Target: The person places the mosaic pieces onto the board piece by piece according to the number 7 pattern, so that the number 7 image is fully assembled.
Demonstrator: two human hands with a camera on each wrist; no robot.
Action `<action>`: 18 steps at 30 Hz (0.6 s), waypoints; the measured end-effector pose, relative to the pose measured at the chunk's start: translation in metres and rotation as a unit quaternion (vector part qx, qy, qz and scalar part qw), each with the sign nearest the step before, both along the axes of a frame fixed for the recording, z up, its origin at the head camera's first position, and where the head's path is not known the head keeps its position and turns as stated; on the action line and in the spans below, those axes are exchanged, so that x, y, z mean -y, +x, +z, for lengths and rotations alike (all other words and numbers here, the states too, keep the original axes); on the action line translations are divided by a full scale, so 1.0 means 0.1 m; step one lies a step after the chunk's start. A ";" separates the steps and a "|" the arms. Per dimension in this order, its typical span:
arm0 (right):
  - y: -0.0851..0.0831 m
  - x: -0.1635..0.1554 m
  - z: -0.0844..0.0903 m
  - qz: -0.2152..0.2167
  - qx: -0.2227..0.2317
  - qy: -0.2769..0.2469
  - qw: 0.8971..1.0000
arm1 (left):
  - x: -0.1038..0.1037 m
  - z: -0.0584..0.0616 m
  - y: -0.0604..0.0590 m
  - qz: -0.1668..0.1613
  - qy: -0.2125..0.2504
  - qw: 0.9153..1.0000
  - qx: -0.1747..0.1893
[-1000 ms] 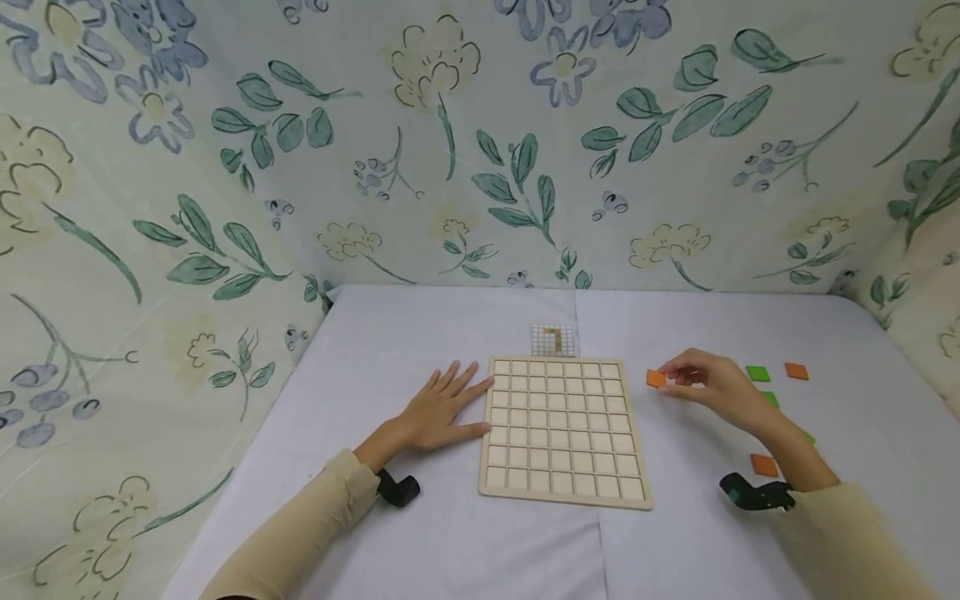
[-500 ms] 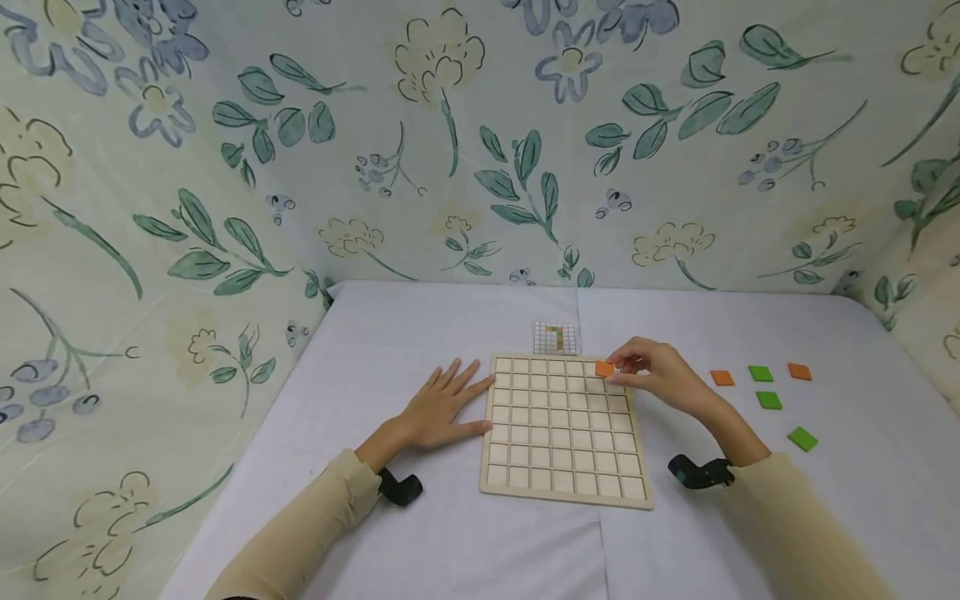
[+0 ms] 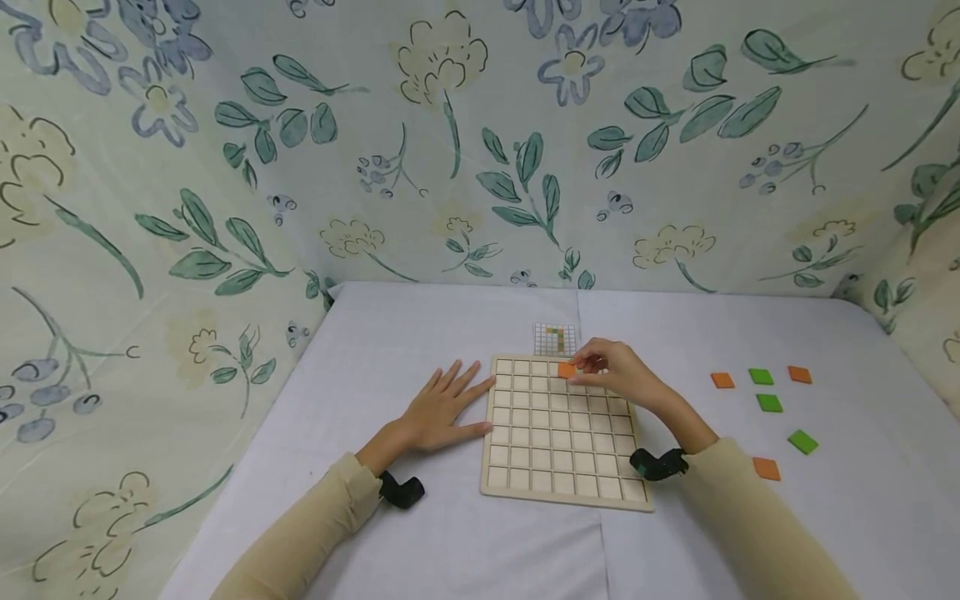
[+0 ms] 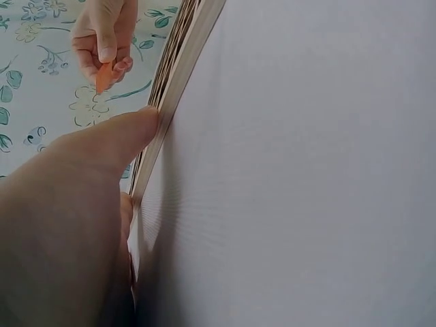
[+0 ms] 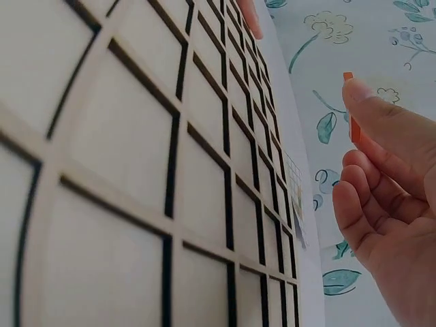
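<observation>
A square wooden grid board point(image 3: 558, 433) with bare cells lies on the white-covered table. Over its far row my right hand point(image 3: 618, 371) pinches an orange square tile point(image 3: 566, 370) between thumb and fingers. In the right wrist view the tile point(image 5: 355, 129) shows edge-on, held above the board's surface, apart from it. My left hand point(image 3: 438, 412) rests flat on the table with fingers spread, its thumb and a fingertip touching the board's left edge. The left wrist view shows that thumb point(image 4: 129, 133) against the wooden rim.
Several loose tiles lie to the right of the board, among them an orange tile point(image 3: 722, 381), a green tile point(image 3: 802, 442) and another orange tile point(image 3: 767, 469). A small printed grid card point(image 3: 555, 337) with a coloured pattern lies just beyond the board. A floral cloth point(image 3: 450, 150) hangs behind.
My right hand has carried the orange tile leftward from beside the board to over its far row. My left hand has stayed at the board's left edge.
</observation>
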State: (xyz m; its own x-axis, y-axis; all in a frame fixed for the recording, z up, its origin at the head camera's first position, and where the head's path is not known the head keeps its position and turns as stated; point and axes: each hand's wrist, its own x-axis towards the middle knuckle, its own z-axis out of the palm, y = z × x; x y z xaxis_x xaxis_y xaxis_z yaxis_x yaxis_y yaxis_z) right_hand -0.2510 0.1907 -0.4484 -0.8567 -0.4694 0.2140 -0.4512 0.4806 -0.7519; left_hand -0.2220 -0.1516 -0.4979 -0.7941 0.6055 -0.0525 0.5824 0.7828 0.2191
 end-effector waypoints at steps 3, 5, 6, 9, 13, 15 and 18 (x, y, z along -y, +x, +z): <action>-0.02 0.08 -0.03 0.009 0.010 -0.005 1.000 | 0.00 0.00 0.00 -0.002 0.002 1.000 -0.004; -0.04 0.12 -0.05 0.015 0.020 -0.010 1.000 | 0.00 -0.01 0.00 -0.003 0.003 1.000 -0.006; -0.04 0.15 -0.06 0.016 0.024 -0.011 1.000 | 0.00 -0.01 0.00 -0.004 0.005 1.000 -0.006; -0.06 0.22 -0.09 0.022 0.031 -0.011 0.999 | 0.00 -0.02 0.00 -0.006 0.008 1.000 -0.008; -0.08 0.29 -0.12 0.031 0.030 -0.006 0.999 | 0.00 -0.02 0.00 -0.006 0.007 1.000 -0.010; -0.10 0.31 -0.13 0.032 0.032 -0.001 0.999 | 0.01 -0.02 0.00 -0.005 0.006 1.000 -0.009; -0.11 0.34 -0.14 0.030 0.041 0.005 0.999 | 0.01 0.00 0.01 -0.005 0.007 1.000 -0.008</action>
State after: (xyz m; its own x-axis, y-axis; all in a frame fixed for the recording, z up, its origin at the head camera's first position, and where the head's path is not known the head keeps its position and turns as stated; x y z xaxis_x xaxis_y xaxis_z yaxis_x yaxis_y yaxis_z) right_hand -0.2616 0.1569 -0.4622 -0.8415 -0.5220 0.1394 -0.4162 0.4617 -0.7833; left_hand -0.2214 -0.1523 -0.4982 -0.7889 0.6137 -0.0313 0.5936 0.7742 0.2195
